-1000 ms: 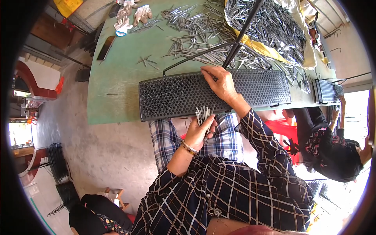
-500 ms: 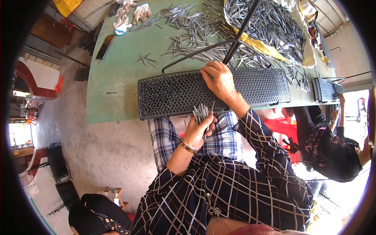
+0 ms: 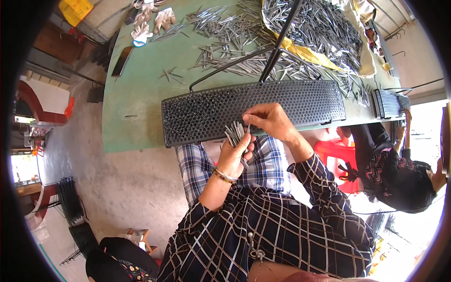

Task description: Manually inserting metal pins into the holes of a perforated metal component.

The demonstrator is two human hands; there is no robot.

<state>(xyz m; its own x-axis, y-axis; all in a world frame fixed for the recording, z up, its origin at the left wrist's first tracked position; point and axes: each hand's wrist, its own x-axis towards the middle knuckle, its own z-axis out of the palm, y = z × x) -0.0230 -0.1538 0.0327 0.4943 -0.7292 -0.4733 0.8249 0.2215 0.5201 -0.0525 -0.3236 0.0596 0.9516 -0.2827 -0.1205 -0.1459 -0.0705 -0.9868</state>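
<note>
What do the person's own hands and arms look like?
The left hand and right hand are gloveless. The left one wears a beaded bracelet and a pale band; the right, none visible. The sleeves are dark with pale grid lines.

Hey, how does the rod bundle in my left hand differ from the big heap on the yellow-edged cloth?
The rod bundle is small; the heap is far larger. The bundle's rods point roughly one way; the heap's lie at many angles. The left hand grips the bundle, while the heap lies unheld. Both are thin, greyish rods.
</note>
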